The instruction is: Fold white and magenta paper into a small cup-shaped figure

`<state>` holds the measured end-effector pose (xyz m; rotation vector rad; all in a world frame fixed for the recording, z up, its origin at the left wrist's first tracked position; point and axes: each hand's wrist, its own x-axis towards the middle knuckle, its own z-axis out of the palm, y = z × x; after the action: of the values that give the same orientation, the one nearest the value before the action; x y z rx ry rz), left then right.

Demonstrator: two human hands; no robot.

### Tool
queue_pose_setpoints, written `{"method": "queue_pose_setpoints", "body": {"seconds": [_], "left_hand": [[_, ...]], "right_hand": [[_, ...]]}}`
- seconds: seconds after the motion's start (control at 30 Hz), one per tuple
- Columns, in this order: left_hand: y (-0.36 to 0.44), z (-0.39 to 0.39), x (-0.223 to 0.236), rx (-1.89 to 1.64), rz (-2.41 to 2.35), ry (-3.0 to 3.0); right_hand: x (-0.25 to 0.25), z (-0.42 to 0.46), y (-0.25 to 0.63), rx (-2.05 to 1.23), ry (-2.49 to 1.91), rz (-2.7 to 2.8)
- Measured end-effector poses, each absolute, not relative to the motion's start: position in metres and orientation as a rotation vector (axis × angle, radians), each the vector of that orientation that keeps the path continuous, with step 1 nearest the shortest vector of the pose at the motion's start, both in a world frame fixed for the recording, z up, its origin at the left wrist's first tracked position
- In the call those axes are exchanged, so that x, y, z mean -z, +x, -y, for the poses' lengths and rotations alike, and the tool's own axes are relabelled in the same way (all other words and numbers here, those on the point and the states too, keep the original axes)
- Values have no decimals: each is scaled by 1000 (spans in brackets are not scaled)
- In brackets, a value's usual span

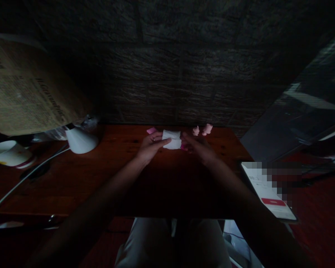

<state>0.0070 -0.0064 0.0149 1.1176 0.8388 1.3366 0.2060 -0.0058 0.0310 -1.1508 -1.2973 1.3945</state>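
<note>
My left hand point(150, 146) is closed on a small white folded piece, like cloth or tissue point(171, 140), with the thumb lying across its front. A ring shows on one finger. My right hand point(197, 146) is at the right edge of the white piece, its fingers curled, dark and partly hidden. A bit of bright pink material point(183, 146) shows between the white piece and those fingers. Behind my left hand a pink flat piece point(151, 130) sticks out. Beyond my right hand stand two small pale pink lumpy figures point(195, 130) point(207, 129).
The brown wooden table point(100, 167) meets a dark brick-patterned wall. At left are a white cone-shaped lamp base point(80, 140) with its cable, a paper cup point(9, 153) and a large printed paper bag point(25, 89). A lit tablet point(268, 193) is at the right edge.
</note>
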Motion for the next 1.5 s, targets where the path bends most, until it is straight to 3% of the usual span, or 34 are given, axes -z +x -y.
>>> {"method": "queue_pose_setpoints", "body": {"seconds": [0.63,0.9,1.5], "left_hand": [[14,14,-17,-1243,-827,1189],[13,12,-13,-1264,-771,1115],[10,10,-11,-1261,-811,1155]], "right_hand": [[-27,10,199,-1328,-1024,1473],[-31,4,217,-1584,-966,1389],[-28,3,213,-1483,-968,1546]]}}
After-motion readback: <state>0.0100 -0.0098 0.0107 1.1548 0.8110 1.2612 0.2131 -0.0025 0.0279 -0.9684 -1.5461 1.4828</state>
